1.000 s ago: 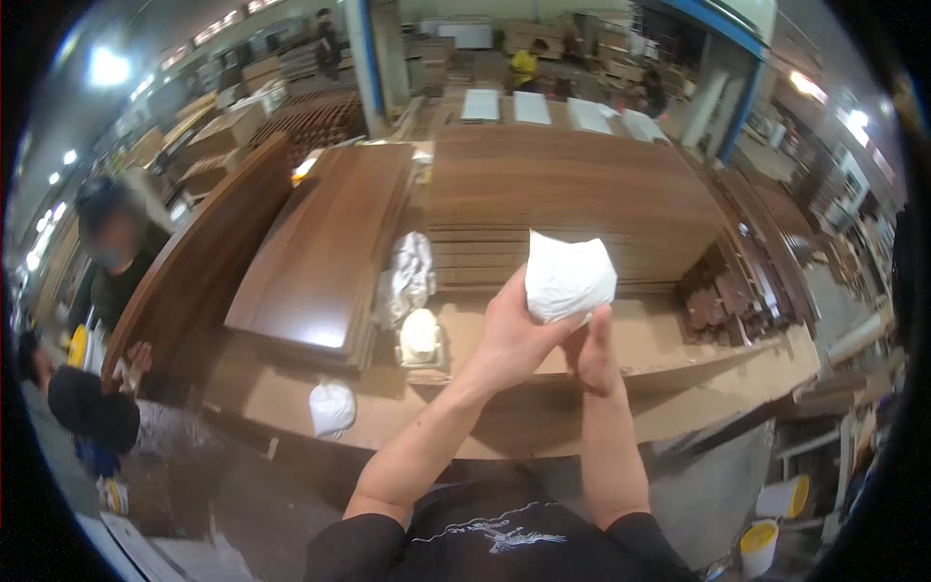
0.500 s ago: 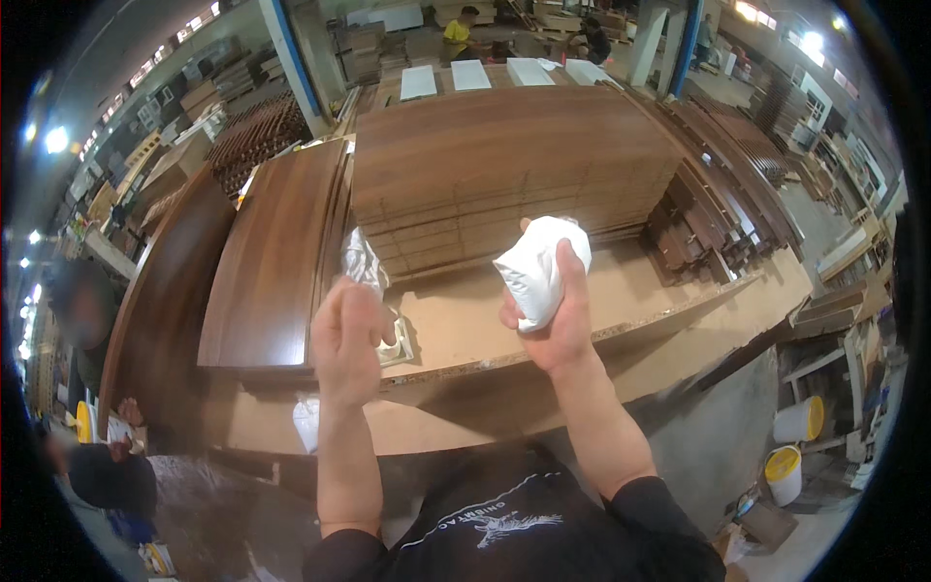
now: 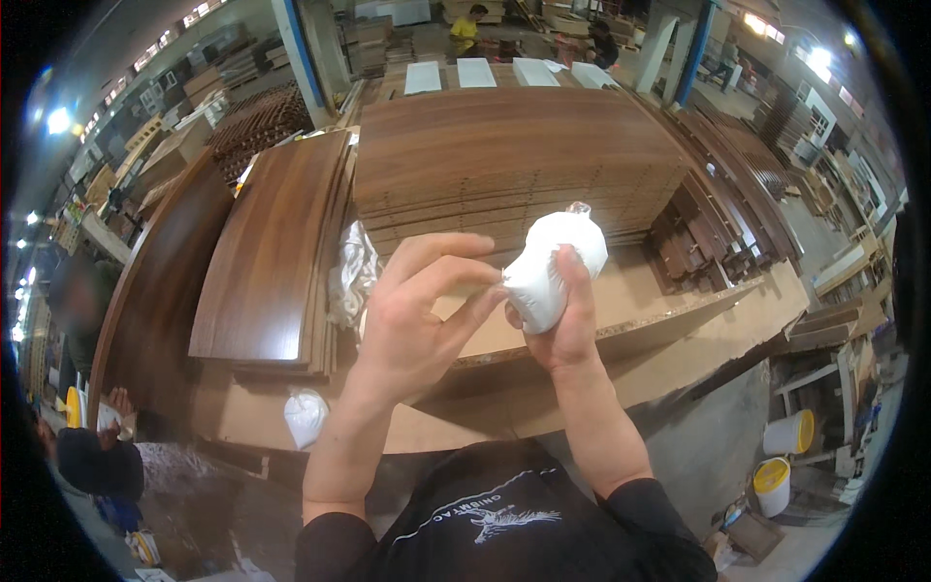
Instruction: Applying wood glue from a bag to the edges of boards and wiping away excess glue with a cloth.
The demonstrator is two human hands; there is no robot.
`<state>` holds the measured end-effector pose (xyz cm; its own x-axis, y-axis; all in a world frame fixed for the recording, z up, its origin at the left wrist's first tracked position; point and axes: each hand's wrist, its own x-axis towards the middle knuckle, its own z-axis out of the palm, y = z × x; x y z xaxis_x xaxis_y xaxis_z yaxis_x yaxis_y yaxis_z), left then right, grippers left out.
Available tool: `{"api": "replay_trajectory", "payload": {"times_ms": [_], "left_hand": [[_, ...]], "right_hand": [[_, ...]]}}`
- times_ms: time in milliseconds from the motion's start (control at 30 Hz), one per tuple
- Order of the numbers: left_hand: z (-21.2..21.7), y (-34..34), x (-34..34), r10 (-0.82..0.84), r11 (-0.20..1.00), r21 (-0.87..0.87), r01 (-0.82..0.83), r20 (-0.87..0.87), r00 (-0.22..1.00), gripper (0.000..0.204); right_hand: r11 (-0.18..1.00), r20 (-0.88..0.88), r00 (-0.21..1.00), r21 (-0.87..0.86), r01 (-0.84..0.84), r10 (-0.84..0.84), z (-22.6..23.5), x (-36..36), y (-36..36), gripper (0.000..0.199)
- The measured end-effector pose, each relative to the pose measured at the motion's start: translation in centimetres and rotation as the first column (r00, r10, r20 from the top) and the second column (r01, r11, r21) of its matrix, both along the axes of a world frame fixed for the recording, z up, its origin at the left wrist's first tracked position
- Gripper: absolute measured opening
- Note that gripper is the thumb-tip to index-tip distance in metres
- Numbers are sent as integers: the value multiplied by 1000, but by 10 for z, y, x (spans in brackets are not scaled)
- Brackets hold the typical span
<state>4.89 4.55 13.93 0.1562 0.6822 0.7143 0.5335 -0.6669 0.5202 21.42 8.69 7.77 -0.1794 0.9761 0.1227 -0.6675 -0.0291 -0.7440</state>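
My right hand (image 3: 562, 310) is wrapped round a plump white plastic bag (image 3: 555, 257), its twisted end sticking up at the top and its narrower corner pointing left. At that corner, thumb and forefinger of my left hand (image 3: 417, 301) are pinched together on the bag's tip, while the other fingers stretch loosely above. What fills the bag cannot be seen. Beside my left hand lies crumpled, shiny clear plastic wrap (image 3: 356, 276) on the bench. Another filled white bag (image 3: 306, 417) rests at the bench's near edge, left of my left forearm.
Stacked brown wood panels (image 3: 514, 136) stand ahead on the chipboard bench (image 3: 621, 281), with more brown boards (image 3: 272, 242) at left. Dark wood strips (image 3: 693, 233) are piled at right. Yellow-lidded buckets (image 3: 773, 475) stand on the floor. A co-worker's hand (image 3: 121, 403) touches an upright panel at far left.
My left hand has moved right, from beside the plastic wrap to the white bag's tip, and its fist has loosened into a pinch. The bag has tilted slightly in my right hand.
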Motion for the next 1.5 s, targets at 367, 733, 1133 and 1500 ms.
{"api": "replay_trajectory", "payload": {"times_ms": [367,733,1133,1500], "left_hand": [[-7,7,-21,40,997,-76,-21,262,964,6],[-14,3,-3,-34,979,-186,86,268,963,41],[-76,-35,-86,333,942,-203,-268,463,821,29],[-141,-50,-60,253,886,-427,180,772,583,66]], "right_hand": [[998,-86,996,-55,34,-38,3,-3,5,36],[993,-8,993,-7,122,-122,-2,-6,5,40],[998,-107,994,44,34,-29,4,-4,4,44],[959,119,992,285,-4,-31,32,-20,-8,67]]}}
